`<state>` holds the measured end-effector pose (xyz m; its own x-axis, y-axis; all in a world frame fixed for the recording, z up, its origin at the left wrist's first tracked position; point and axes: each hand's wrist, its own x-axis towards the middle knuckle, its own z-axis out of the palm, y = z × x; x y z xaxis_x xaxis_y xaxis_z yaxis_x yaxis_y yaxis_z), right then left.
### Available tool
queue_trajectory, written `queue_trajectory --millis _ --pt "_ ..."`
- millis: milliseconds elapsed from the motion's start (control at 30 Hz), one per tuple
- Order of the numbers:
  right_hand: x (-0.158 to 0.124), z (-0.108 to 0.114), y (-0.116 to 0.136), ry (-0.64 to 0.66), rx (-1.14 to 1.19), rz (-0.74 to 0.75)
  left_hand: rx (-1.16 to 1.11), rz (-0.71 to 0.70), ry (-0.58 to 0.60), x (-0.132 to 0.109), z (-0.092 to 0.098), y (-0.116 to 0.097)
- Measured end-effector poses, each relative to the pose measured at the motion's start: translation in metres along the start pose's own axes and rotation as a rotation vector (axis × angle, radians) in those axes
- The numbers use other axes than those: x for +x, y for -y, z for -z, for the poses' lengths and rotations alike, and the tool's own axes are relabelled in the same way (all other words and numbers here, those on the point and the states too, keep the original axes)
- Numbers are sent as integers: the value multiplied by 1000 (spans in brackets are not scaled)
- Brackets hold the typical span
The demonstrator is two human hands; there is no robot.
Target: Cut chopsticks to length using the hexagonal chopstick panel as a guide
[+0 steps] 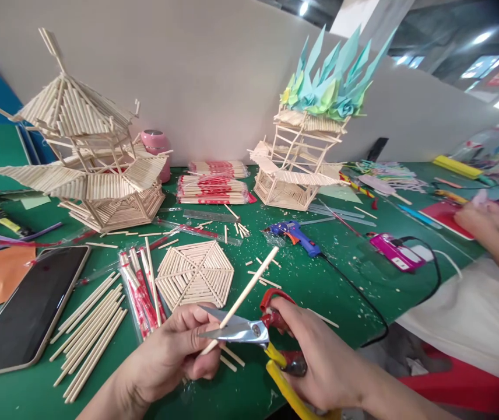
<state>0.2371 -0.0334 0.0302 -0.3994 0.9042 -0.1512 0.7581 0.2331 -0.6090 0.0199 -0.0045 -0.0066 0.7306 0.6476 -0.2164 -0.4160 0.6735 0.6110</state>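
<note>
My left hand pinches a thin wooden stick, which slants up to the right. Wrapped around the red and yellow handles of the scissors is my right hand. The parted blades lie on either side of the stick, close to my left fingertips. Just beyond my hands a hexagonal panel of sticks lies flat on the green table. Loose sticks are spread to the left, beside opened red-and-clear packets of sticks.
Two stick-built pavilions, one brown-roofed and one topped with teal paper, stand at the back. A blue glue gun trails a black cord rightward. A phone lies at left. Another person's hands are at right.
</note>
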Motion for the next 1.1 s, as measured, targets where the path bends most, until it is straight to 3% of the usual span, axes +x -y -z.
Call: queue_trajectory --millis 433,733,900,1000,1100 --pt "-2 -1 -4 94 -60 4 -115 7 129 1 1 4" --pt "5 4 -2 43 -63 107 -156 -10 252 0 6 10" --pt "6 4 -4 114 -59 52 -157 1 271 -1 7 10" --pt "5 0 -4 91 24 0 -59 -63 115 2 4 6" --pt "6 -5 0 31 84 -69 192 -165 -196 5 1 3"
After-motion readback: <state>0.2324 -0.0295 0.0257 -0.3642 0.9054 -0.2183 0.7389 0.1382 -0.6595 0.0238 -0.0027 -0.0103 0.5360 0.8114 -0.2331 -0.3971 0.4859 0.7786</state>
